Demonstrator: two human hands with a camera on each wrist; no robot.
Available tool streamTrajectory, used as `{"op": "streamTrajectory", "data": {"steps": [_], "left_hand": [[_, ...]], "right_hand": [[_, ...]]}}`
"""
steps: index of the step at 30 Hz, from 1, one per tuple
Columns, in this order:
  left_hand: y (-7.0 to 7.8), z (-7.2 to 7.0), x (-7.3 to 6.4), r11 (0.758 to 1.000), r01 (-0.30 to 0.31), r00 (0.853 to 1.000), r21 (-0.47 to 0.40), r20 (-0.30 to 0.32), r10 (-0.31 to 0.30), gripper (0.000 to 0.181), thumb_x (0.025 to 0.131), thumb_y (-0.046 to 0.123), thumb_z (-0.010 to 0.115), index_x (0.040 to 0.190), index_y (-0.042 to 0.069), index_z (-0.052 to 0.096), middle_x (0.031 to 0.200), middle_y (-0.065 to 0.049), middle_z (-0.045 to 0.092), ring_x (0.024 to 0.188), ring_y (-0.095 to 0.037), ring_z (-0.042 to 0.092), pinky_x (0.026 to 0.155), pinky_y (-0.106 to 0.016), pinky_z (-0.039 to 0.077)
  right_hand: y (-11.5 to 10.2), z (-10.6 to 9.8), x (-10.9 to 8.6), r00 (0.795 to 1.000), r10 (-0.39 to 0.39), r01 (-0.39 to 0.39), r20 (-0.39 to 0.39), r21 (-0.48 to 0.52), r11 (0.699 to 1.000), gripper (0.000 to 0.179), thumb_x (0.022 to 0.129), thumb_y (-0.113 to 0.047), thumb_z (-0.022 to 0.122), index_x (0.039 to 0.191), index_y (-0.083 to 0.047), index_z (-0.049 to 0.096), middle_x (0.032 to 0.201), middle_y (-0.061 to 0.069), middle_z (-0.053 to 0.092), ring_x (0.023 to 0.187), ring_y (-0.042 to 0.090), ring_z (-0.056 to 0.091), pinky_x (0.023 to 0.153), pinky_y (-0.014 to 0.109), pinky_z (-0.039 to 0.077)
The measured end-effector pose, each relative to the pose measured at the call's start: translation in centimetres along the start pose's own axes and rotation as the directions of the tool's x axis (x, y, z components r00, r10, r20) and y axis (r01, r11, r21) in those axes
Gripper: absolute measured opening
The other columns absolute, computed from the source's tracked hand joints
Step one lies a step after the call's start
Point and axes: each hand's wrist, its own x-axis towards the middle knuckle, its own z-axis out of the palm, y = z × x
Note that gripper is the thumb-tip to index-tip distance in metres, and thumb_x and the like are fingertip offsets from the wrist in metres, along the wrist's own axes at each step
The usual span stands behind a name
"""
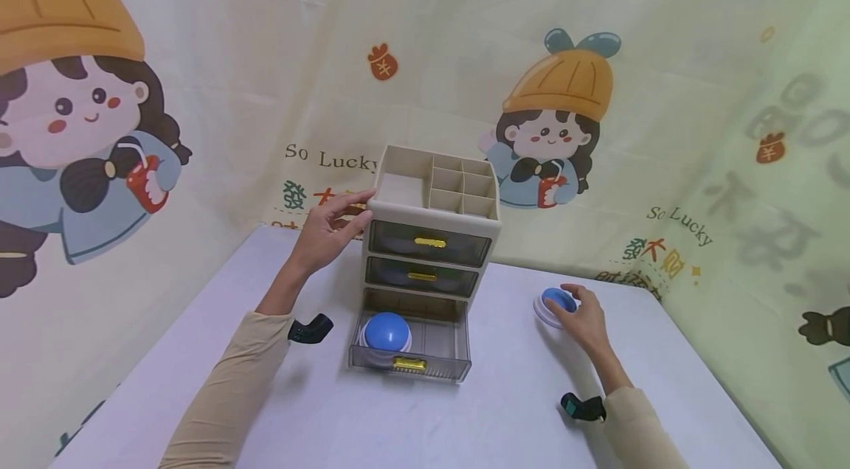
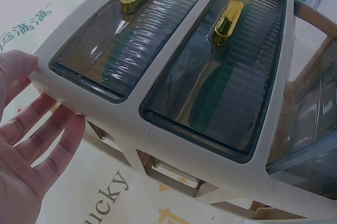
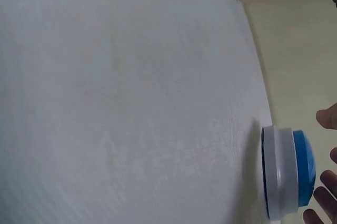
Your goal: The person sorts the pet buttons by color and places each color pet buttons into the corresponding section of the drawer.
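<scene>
A beige desktop organizer (image 1: 434,212) with smoked drawers stands on the table. My left hand (image 1: 330,229) touches its upper left side with extended fingers (image 2: 50,147); the thumb lies at the corner. The bottom drawer (image 1: 441,340) is pulled out. Inside its left part sits a blue dome-topped push button (image 1: 387,332) on a white base. A second blue-and-white push button (image 3: 284,171) stands on the table, right of the organizer. My right hand (image 1: 584,320) is over it, thumb and fingers spread; in the right wrist view the fingertips look slightly apart from the blue top.
Divided compartments (image 1: 458,181) form the organizer's top. Two upper drawers (image 1: 392,240) with gold handles are closed. The white table (image 1: 511,410) ends at a printed cloth backdrop (image 1: 438,34) behind and at the sides. Black wrist devices (image 1: 312,329) hang by both sleeves.
</scene>
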Motion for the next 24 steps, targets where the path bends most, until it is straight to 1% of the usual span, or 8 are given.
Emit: {"op": "streamTrajectory", "data": {"steps": [4,8,13,17,20,24], "left_hand": [[0.0,0.0,0.0,1.0,-0.004,1.0,-0.007,-0.001,0.004,0.043,0.098,0.007,0.067,0.141,0.009,0.062,0.133,-0.012,0.064,0.112,-0.018,0.065,0.087,-0.019,0.056],[0.1,0.0,0.0,1.0,-0.008,1.0,-0.014,-0.002,0.008,0.044,0.098,0.007,0.067,0.141,0.009,0.062,0.133,-0.012,0.064,0.112,-0.015,0.065,0.087,-0.019,0.057],[0.1,0.0,0.0,1.0,-0.007,1.0,-0.01,-0.002,0.007,0.044,0.098,0.007,0.067,0.142,0.009,0.062,0.133,-0.012,0.064,0.113,-0.019,0.065,0.087,-0.019,0.056],[0.2,0.0,0.0,1.0,-0.008,1.0,-0.013,-0.002,0.008,0.044,0.098,0.007,0.068,0.141,0.009,0.062,0.133,-0.012,0.064,0.114,-0.027,0.065,0.086,-0.019,0.057],[0.2,0.0,0.0,1.0,-0.009,1.0,-0.015,-0.003,0.009,0.044,0.098,0.007,0.068,0.141,0.009,0.062,0.133,-0.013,0.064,0.115,-0.031,0.065,0.086,-0.019,0.056],[0.2,0.0,0.0,1.0,-0.01,1.0,-0.019,-0.001,0.01,0.044,0.098,0.006,0.068,0.141,0.009,0.062,0.134,-0.013,0.064,0.114,-0.03,0.066,0.086,-0.019,0.057]], "right_hand": [[0.5,-0.3,0.3,0.998,0.033,-0.035,0.054,0.025,0.999,0.064,0.092,-0.031,0.075,0.14,0.004,0.051,0.145,0.031,0.045,0.138,0.046,0.039,0.115,0.059,0.031],[0.9,-0.3,0.6,0.994,0.056,-0.06,0.098,0.038,0.997,0.066,0.093,-0.033,0.076,0.141,0.003,0.05,0.148,0.032,0.042,0.14,0.047,0.036,0.117,0.061,0.03],[1.3,-0.2,0.9,0.988,0.074,-0.079,0.134,0.031,0.996,0.069,0.092,-0.033,0.077,0.143,0.003,0.047,0.15,0.034,0.039,0.141,0.05,0.035,0.118,0.063,0.029],[1.4,-0.2,1.2,0.984,0.082,-0.086,0.159,0.022,0.996,0.072,0.09,-0.034,0.078,0.143,0.003,0.046,0.15,0.034,0.039,0.14,0.051,0.035,0.117,0.064,0.029],[1.5,-0.1,1.4,0.98,0.085,-0.089,0.179,0.014,0.996,0.075,0.089,-0.035,0.079,0.144,0.002,0.045,0.151,0.033,0.039,0.14,0.051,0.036,0.117,0.064,0.03],[1.8,0.1,1.5,0.977,0.093,-0.096,0.191,0.006,0.995,0.079,0.087,-0.034,0.081,0.146,0.002,0.042,0.151,0.032,0.04,0.139,0.051,0.038,0.116,0.065,0.031]]}}
